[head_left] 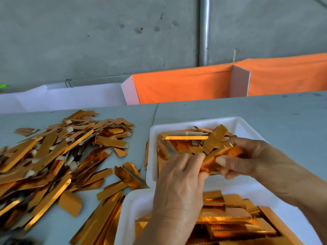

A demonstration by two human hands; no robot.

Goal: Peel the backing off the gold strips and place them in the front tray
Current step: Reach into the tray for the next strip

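Observation:
Both hands meet over the far white tray (237, 124), which holds loose gold strips. My right hand (251, 160) grips a short bundle of gold strips (223, 154) between thumb and curled fingers. My left hand (180, 184) pinches the bundle's left end with fingertips. The near white tray (134, 207), closest to me, holds stacked gold pieces (235, 220). A big heap of gold strips (53, 156) with pale backing tabs lies on the grey table at the left.
A grey table (265, 110) carries everything. Orange cloth bins (185, 85) and a white bin (70, 96) stand behind its far edge. A metal pole (205, 30) rises against the concrete wall. Loose strips lie between the heap and the trays.

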